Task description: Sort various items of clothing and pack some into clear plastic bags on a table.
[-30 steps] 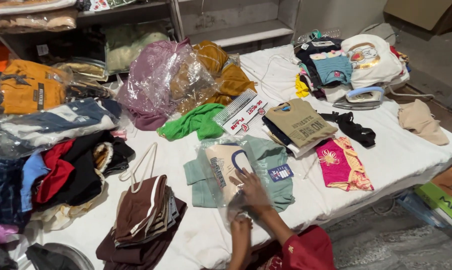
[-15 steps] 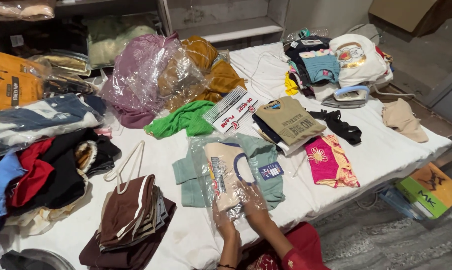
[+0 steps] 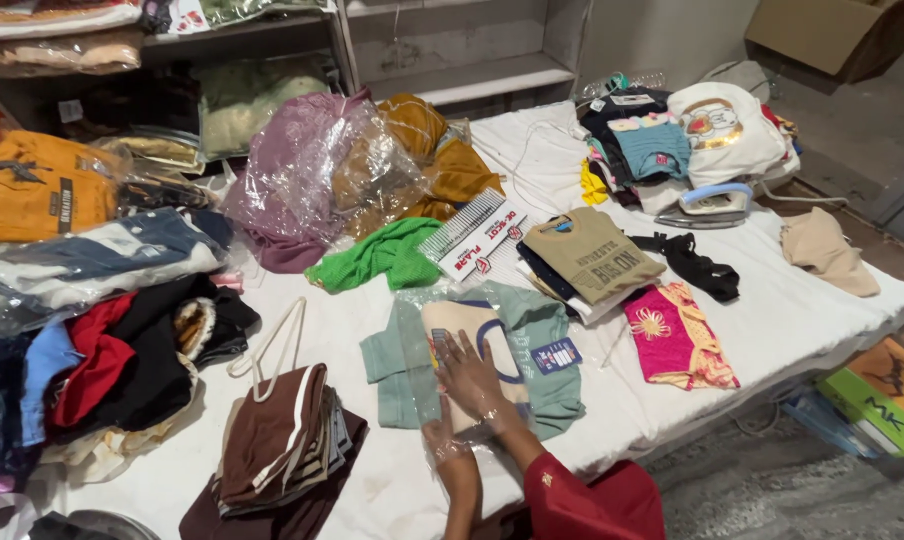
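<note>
While both hands work low in the centre of the frame, a mint-green sweatshirt (image 3: 532,350) with a cream front panel lies flat on the white padded table (image 3: 822,310), partly sheathed in a thin, glossy clear plastic bag (image 3: 442,400). The right hand (image 3: 475,378) lies palm-down on the cream panel, fingers (image 3: 452,352) spread wide and flat, gripping nothing. The left hand (image 3: 442,442), just below it, seems to be inside the crinkled mouth of the bag; whether its fingers pinch the film cannot be told. A red sleeve (image 3: 592,500) covers the right forearm. To the lower left sits a stack of brown folded garments (image 3: 277,445) with white trim. Just above the sweatshirt are a crumpled bright green cloth (image 3: 377,255) and a flat white comb card (image 3: 472,238). To the right lies a pink patterned garment (image 3: 677,335).
</note>
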